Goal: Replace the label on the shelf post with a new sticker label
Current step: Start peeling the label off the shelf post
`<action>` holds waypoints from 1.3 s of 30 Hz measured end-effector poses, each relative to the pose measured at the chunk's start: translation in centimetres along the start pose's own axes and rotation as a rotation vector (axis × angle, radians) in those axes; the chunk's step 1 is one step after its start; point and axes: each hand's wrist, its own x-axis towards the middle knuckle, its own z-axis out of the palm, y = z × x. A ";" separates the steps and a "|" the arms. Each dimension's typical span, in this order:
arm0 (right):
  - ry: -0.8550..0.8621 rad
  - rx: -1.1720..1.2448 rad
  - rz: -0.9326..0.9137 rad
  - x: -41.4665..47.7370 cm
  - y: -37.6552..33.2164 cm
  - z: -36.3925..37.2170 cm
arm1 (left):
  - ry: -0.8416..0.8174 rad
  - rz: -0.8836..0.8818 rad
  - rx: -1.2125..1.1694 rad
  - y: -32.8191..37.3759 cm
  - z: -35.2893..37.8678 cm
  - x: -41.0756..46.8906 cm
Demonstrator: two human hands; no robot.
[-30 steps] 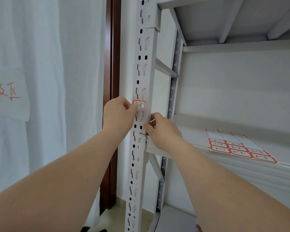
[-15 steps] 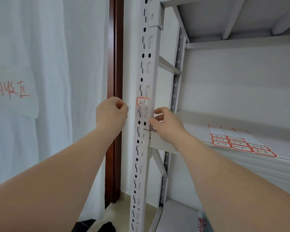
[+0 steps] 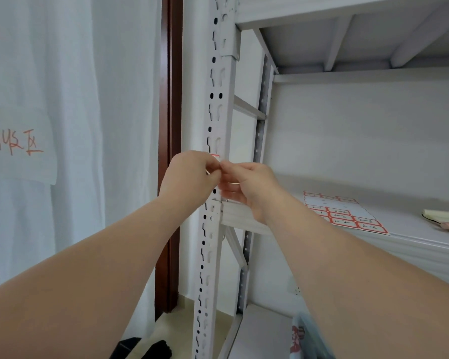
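Observation:
The white slotted shelf post (image 3: pixel 219 81) runs up the middle of the view. A small red-bordered label (image 3: pixel 215 155) is stuck on it at hand height; only its top edge shows. My left hand (image 3: pixel 189 174) and my right hand (image 3: pixel 248 183) meet in front of the post, their fingertips pinched together right over the label. The hands hide the rest of the label and the grip itself. A sheet of red-bordered sticker labels (image 3: pixel 345 216) lies flat on the shelf board (image 3: pixel 412 237) to the right.
A white curtain (image 3: pixel 70 99) with red writing hangs on the left beside a dark brown door frame (image 3: pixel 170 125). A notebook (image 3: pixel 443 216) lies at the shelf's right edge. A lower shelf holds a blurred packet (image 3: pixel 300 335). Dark objects (image 3: pixel 143 349) lie on the floor.
My left hand has moved right onto the label and my right hand has risen from the shelf beam to meet it. The label, fully visible half a second ago, is mostly covered now.

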 end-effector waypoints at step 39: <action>0.145 -0.603 -0.158 3.2 3.1 0.0 | 0.185 -0.273 -0.057 -1.7 3.7 4.0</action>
